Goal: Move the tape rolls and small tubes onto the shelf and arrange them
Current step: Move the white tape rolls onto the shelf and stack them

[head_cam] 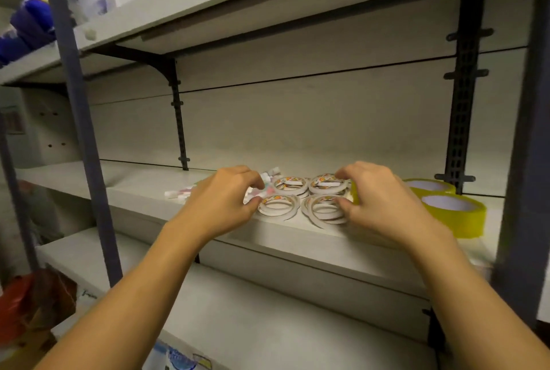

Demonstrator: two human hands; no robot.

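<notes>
Two bare hands reach onto a pale, smooth shelf [140, 191] near its front edge. Four stacks of thin white tape rolls [306, 198] sit in a tight square between the hands, each flat ring topped by a small orange-and-white label too blurred to read. The left hand [220, 206] curls its fingers at the stacks' nine o'clock side, thumb touching the near-left stack; the right hand [384, 206] pinches the right-hand stacks at three o'clock. Small white-and-pink tubes [178, 193] lie scattered at about ten o'clock, partly hidden. Two glossy yellow tape rolls [452, 211] stand just beyond the right hand. Bare shelf stretches left and behind.
</notes>
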